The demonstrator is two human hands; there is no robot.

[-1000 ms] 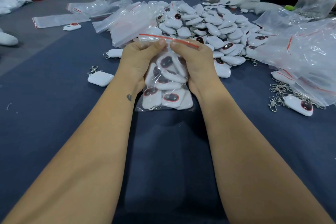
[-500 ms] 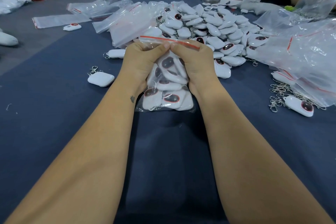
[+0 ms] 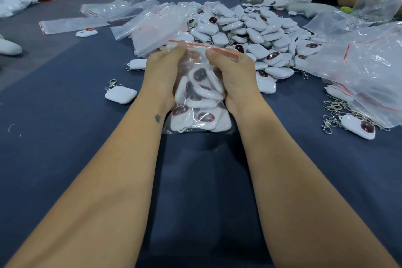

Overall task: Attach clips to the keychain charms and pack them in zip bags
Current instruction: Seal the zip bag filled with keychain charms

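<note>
Both forearms reach forward over the blue table (image 3: 65, 137), wrists close together. Left hand (image 3: 162, 73) and right hand (image 3: 233, 74) pinch the red-striped mouth of a zip bag (image 3: 201, 102) (full of white charms), its base resting on the table.

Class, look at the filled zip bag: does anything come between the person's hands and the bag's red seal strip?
Nothing visible does. The left hand and right hand already pinch the zip bag just under its red seal strip, with the charms lower down inside.
</note>
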